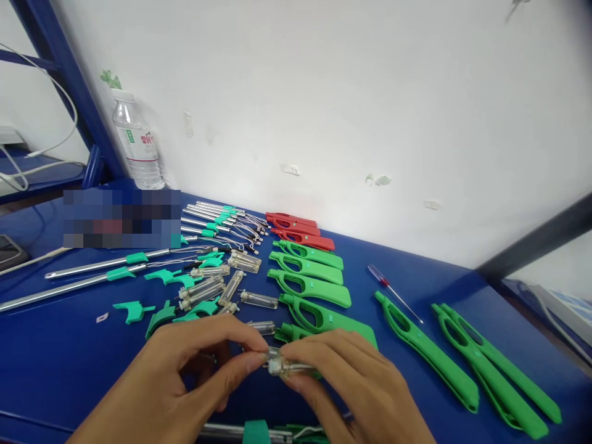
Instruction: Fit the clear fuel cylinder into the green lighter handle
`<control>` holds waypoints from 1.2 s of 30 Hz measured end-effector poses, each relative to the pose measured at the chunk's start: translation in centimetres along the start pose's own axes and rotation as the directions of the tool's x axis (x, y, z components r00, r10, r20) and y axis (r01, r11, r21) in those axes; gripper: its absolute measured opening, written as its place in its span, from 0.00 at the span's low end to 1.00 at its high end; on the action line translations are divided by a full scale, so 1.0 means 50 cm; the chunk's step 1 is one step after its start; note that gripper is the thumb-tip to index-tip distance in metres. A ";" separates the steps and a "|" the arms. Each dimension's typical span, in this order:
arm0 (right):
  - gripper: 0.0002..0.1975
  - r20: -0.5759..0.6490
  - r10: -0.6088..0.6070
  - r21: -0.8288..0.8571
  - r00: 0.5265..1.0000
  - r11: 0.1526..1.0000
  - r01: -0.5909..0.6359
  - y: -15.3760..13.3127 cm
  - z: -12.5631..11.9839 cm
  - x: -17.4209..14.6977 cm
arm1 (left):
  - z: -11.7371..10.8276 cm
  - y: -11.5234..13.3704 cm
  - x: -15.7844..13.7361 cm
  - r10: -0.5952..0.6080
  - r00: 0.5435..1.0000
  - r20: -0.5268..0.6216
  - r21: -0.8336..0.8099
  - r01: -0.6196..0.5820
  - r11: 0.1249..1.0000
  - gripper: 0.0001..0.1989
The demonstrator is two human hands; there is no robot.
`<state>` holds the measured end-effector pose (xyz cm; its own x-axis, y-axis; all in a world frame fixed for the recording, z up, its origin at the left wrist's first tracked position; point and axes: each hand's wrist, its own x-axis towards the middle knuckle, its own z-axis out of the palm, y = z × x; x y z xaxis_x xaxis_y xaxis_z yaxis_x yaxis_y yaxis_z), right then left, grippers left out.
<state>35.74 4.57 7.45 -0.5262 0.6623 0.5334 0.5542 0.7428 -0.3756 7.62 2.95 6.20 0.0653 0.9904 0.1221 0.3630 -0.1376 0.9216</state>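
Both hands meet low over the blue table (453, 277), pinching one small clear plastic cartridge (289, 366) between them. The left hand (185, 376) presses thumb and forefinger together on its left end; the right hand (356, 385) clamps its right half between thumb and fingers. The cartridge lies level, just above the tabletop.

At twelve o'clock from the grip lie green handle shells (309, 287) in a row, with red handle shells (296, 229) beyond them. At ten o'clock sit more clear cartridges (217, 287) among teal triggers (134, 310), and farther out long metal tubes (87, 277). At three o'clock rest more green shells (490, 370); at two o'clock a small screwdriver (393, 292). A water bottle (137, 145) stands by the wall at eleven.
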 end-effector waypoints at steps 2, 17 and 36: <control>0.06 0.002 -0.014 -0.004 1.000 1.000 0.014 0.002 0.002 0.000 | 0.003 0.008 0.003 -0.006 1.000 0.000 0.026 0.006 1.000 0.23; 0.06 0.019 -0.017 -0.016 1.000 1.000 0.017 0.004 -0.004 0.001 | 0.025 0.052 0.034 0.009 1.000 -0.014 0.062 -0.009 0.998 0.31; 0.20 -0.070 -0.099 -0.323 0.993 0.944 0.071 -0.041 0.031 0.021 | 0.019 -0.048 -0.037 -0.137 0.989 0.062 -0.205 0.147 0.968 0.41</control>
<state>33.03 3.88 7.60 -0.5315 0.5773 0.6199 0.6942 0.7162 -0.0718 7.53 1.42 3.42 0.0724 0.9970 -0.0285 0.1706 0.0158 0.9852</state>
